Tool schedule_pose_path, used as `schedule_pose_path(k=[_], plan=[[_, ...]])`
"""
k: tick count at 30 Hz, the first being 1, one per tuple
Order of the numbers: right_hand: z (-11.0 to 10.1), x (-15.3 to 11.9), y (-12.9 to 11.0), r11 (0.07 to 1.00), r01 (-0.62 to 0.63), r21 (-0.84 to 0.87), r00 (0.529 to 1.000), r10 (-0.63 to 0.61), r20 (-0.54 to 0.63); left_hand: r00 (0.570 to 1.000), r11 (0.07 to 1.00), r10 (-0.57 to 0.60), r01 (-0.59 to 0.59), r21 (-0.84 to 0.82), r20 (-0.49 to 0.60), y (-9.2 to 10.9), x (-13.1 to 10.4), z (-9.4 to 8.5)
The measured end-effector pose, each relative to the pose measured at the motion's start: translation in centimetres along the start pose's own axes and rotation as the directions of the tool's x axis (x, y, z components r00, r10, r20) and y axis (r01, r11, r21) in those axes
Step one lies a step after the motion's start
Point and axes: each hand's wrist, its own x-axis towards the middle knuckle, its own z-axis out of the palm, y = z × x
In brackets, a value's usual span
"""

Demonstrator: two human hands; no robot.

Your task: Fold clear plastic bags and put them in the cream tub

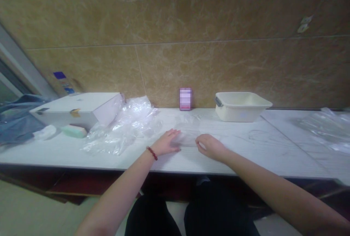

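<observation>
Our left hand (pixel 166 144) is splayed at 9 o'clock of the clear film (pixel 188 138); right hand (pixel 211 147) curls at 3, can't tell if gripping. We'd best tension evenly.

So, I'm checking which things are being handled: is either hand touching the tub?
No, tabletop shows between the tub and both the left hand and the right hand.

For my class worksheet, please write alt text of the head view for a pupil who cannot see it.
A person's open left hand and curled right hand are either side of what looks like thin clear plastic on a white table. To the left lie crumpled wrap and a white box; a cream tub stands behind, to the right.
</observation>
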Motion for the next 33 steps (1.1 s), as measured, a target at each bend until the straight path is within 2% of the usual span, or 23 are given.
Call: schedule_pose_path(k=[3, 6, 8, 12, 16, 19, 21, 24, 28, 30, 33], plan=[[-0.9, -0.9, 0.1, 0.988, 0.028, 0.151, 1.000, -0.029, 0.001, 1.000, 0.999, 0.024, -0.024, -0.029, -0.007, -0.5, 1.2, 0.7], [-1.6, -1.9, 0.7, 0.961, 0.062, 0.271, 0.995, -0.081, 0.060, 0.995, 0.986, 0.100, -0.099, -0.134, -0.005, -0.6, 1.9, 0.7], [-1.7, -2.3, 1.4, 0.956, 0.041, 0.292, 0.991, -0.077, 0.111, 0.995, 0.979, 0.092, -0.097, -0.180, -0.032, -0.4, 1.8, 0.6], [-1.2, -2.0, 2.2, 0.955, -0.097, 0.281, 0.989, 0.062, 0.133, 1.000, 0.977, -0.004, -0.001, -0.215, -0.023, 0.4, 1.3, 0.0], [-0.7, -0.6, 2.0, 0.921, -0.129, 0.368, 0.984, 0.072, 0.165, 1.000, 0.946, -0.018, 0.017, -0.323, 0.001, 1.1, 0.8, -0.7], [-0.4, 0.6, 1.8, 0.901, -0.239, 0.363, 0.961, 0.167, 0.221, 0.997, 0.908, -0.073, 0.073, -0.412, 0.014, 1.1, 0.8, -0.9], [-0.1, 1.6, 1.9, 0.886, -0.305, 0.349, 0.946, 0.240, 0.218, 0.990, 0.879, -0.140, 0.125, -0.460, 0.001, 0.9, 1.2, -0.7], [0.4, 3.2, 2.3, 0.866, -0.409, 0.288, 0.912, 0.377, 0.162, 0.960, 0.870, -0.268, 0.207, -0.447, -0.077, 0.5, 2.4, -0.2], [0.9, 5.1, 3.2, 0.828, -0.530, 0.184, 0.848, 0.520, 0.103, 0.865, 0.846, -0.463, 0.367, -0.387, -0.191, -0.1, 4.4, 0.4], [1.1, 5.7, 3.6, 0.813, -0.560, 0.163, 0.829, 0.552, 0.095, 0.822, 0.812, -0.528, 0.415, -0.410, -0.214, -0.5, 5.1, 0.7], [1.4, 6.3, 4.1, 0.772, -0.620, 0.142, 0.785, 0.613, 0.094, 0.785, 0.770, -0.583, 0.453, -0.450, -0.208, -1.4, 5.7, 1.1]])
